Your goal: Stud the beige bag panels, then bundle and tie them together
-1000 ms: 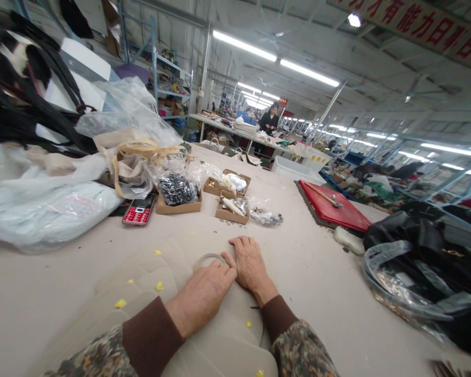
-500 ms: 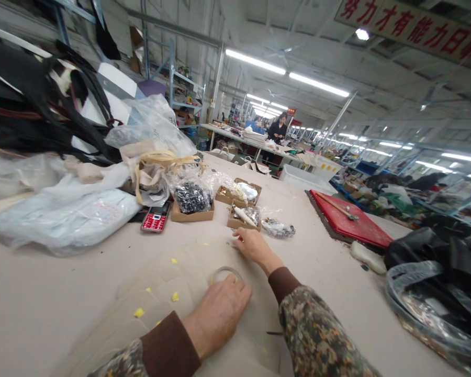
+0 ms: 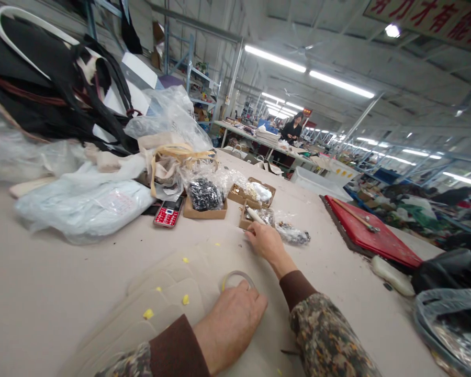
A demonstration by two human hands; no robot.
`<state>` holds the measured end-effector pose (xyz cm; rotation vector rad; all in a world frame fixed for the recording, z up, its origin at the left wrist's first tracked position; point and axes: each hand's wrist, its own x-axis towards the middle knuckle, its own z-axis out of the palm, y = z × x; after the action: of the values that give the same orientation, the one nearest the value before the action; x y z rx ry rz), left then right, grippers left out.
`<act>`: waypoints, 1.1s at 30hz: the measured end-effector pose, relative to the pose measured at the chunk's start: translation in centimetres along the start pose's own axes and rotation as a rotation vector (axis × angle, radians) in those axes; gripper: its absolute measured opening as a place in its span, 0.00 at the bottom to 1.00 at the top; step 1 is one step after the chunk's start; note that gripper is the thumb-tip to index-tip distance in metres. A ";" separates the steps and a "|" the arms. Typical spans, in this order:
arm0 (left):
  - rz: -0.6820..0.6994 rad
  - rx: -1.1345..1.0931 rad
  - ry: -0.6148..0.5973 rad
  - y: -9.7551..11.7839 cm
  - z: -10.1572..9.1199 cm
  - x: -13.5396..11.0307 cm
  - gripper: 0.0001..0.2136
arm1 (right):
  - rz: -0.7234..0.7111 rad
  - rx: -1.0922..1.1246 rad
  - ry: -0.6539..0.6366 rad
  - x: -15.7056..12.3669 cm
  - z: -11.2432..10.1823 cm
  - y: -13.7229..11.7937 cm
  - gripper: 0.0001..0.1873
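Observation:
My left hand (image 3: 230, 324) rests with curled fingers on a beige cut piece (image 3: 172, 309), its fingertips at a roll of clear tape (image 3: 235, 276). Whether it grips the roll I cannot tell. My right hand (image 3: 267, 242) is stretched forward to the front edge of a small cardboard tray (image 3: 246, 219) holding small metal parts and a white piece. Its fingertips are pinched together at the tray's rim; what they hold is too small to see. Small yellow bits (image 3: 148, 313) lie on the beige pieces.
More cardboard trays (image 3: 204, 208) of hardware, a bag of metal parts (image 3: 294, 234) and a red phone (image 3: 168, 212) lie ahead. Plastic bags (image 3: 82, 204) and black bags (image 3: 51, 89) pile at left. A red mat (image 3: 371, 235) with a hammer lies at right. A person (image 3: 292, 128) works far off.
My right hand has left the tape roll and reached forward to the cardboard tray. My left hand stays by the roll. The view has shifted left and down.

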<state>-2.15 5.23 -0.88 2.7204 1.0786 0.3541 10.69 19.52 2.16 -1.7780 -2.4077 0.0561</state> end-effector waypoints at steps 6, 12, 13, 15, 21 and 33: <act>-0.010 -0.008 -0.045 0.1 -0.6 0.2 0.07 | -0.048 0.062 -0.039 0.0 0.4 -0.3 0.08; -0.014 -0.018 -0.037 0.0 -0.3 0.1 0.08 | -0.011 0.102 0.015 -0.2 0.4 -0.2 0.10; -0.014 -0.015 -0.034 0.0 -0.2 0.1 0.09 | -0.033 0.121 -0.018 -0.3 0.5 -0.1 0.09; -0.008 -0.011 -0.016 0.0 -0.2 0.1 0.09 | -0.068 0.152 -0.068 -0.3 0.5 0.2 0.07; -0.013 -0.010 0.001 -0.1 -0.1 0.1 0.09 | -0.042 0.158 0.013 0.1 0.9 0.6 0.05; -0.038 -0.013 -0.092 0.2 -1.3 0.1 0.11 | 0.234 0.452 0.209 -6.7 -2.4 4.7 0.13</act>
<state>-2.31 5.31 0.46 2.6725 1.0975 0.2265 17.39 14.38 3.36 -1.7348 -1.8507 0.3867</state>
